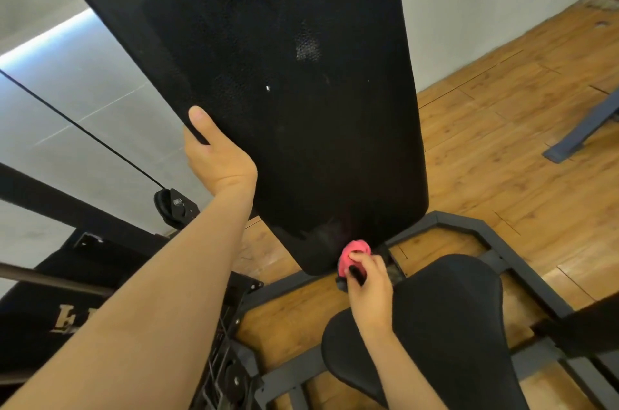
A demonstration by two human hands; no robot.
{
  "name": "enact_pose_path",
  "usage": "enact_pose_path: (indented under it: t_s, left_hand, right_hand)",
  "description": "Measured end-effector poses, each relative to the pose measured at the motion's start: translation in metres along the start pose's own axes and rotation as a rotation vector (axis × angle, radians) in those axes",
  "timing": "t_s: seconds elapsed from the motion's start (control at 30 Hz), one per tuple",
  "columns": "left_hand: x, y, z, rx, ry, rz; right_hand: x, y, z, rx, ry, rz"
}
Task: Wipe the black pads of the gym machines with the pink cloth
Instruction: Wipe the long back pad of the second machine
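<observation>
A floor of warm brown wooden planks (502, 148) fills the right half of the frame and runs down to the lower centre, its boards set at a slant with thin dark seams between them and a small dark speck (601, 22) near the upper right corner. Flat on it, across the lower centre and lower right, lies the machine base frame (459, 222), dark grey metal bars joined at angled corners, with bare planks showing through its openings. Well apart from it, at the right edge, a grey-blue metal foot (576, 138) of other equipment rests on the boards.
</observation>
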State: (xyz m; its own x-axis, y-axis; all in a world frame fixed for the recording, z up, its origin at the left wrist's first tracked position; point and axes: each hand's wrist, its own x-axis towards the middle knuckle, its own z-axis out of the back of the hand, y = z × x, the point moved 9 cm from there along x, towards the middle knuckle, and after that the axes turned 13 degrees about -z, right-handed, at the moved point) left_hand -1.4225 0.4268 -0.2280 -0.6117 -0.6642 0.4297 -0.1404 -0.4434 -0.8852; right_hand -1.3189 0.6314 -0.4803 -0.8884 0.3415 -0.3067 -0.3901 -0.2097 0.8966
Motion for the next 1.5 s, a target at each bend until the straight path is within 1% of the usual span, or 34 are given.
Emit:
enact_pose_path:
  t_s: [0.07, 0.17, 0.27, 0.33, 0.43, 0.53, 0.6, 0.67, 0.7, 0.73, 0.83, 0.9, 0.97, 1.07, 1.13, 1.2, 1.27, 1.3, 1.33, 1.43, 1.5]
  left_hand:
    - [0.0, -0.001, 0.0, 0.005, 0.004, -0.008]
    - [-0.001, -0.003, 0.0, 0.003, 0.016, -0.021]
    - [-0.001, -0.003, -0.001, -0.009, 0.03, -0.025]
    - [-0.001, -0.003, -0.002, -0.011, 0.035, -0.034]
    - [0.001, -0.003, -0.002, -0.013, 0.034, -0.047]
    - [0.001, -0.001, -0.002, -0.019, 0.042, -0.055]
    - [0.001, -0.001, -0.003, -0.03, 0.047, -0.057]
    - [0.0, -0.001, -0.003, -0.04, 0.054, -0.064]
    - [0.001, -0.001, -0.003, -0.04, 0.054, -0.068]
    - [0.001, -0.002, -0.003, -0.037, 0.055, -0.067]
    - [0.002, 0.0, -0.004, -0.041, 0.058, -0.06]
    - [0.001, -0.001, -0.004, -0.04, 0.056, -0.06]
    - [0.001, -0.001, -0.003, -0.036, 0.046, -0.072]
    - [0.002, -0.001, -0.004, -0.047, 0.052, -0.071]
    - [0.001, -0.001, -0.005, -0.048, 0.059, -0.076]
    - [0.0, -0.002, -0.004, -0.049, 0.054, -0.086]
    - [0.001, -0.001, -0.006, -0.058, 0.059, -0.087]
    - [0.002, 0.001, -0.006, -0.061, 0.064, -0.082]
    - [0.001, 0.002, -0.006, -0.057, 0.072, -0.078]
    - [0.0, 0.0, -0.007, -0.053, 0.084, -0.065]
    - [-0.001, 0.0, -0.007, -0.053, 0.092, -0.066]
  right_hand:
    - [0.007, 0.008, 0.019, 0.061, -0.06, 0.001]
    - [0.031, 0.029, 0.062, 0.195, -0.279, -0.003]
    - [0.041, 0.039, 0.068, 0.247, -0.373, -0.019]
    - [0.029, 0.038, 0.053, 0.229, -0.383, 0.0]
    - [0.004, 0.023, 0.015, 0.166, -0.331, -0.015]
    - [-0.018, 0.009, -0.019, 0.144, -0.25, -0.067]
    - [-0.029, 0.005, -0.033, 0.134, -0.16, -0.101]
    - [-0.031, 0.004, -0.034, 0.151, -0.072, -0.134]
    - [-0.029, 0.009, -0.027, 0.178, -0.069, -0.116]
    - [-0.025, 0.021, -0.013, 0.21, -0.107, -0.077]
    - [-0.004, 0.074, 0.036, 0.341, -0.303, 0.063]
    - [0.006, 0.11, 0.051, 0.309, -0.349, 0.161]
    - [0.009, 0.12, 0.048, 0.199, -0.364, 0.227]
    - [-0.003, 0.088, 0.016, 0.028, -0.29, 0.242]
    - [-0.014, 0.05, -0.011, -0.064, -0.187, 0.183]
    - [-0.021, 0.024, -0.026, -0.084, -0.065, 0.12]
    - [-0.016, 0.018, -0.029, -0.1, 0.04, 0.095]
    - [-0.013, 0.022, -0.025, -0.11, 0.065, 0.093]
    - [-0.011, 0.03, -0.015, -0.1, 0.044, 0.102]
    - [-0.006, 0.078, 0.039, 0.079, -0.209, 0.186]
    - [-0.001, 0.111, 0.067, 0.191, -0.328, 0.258]
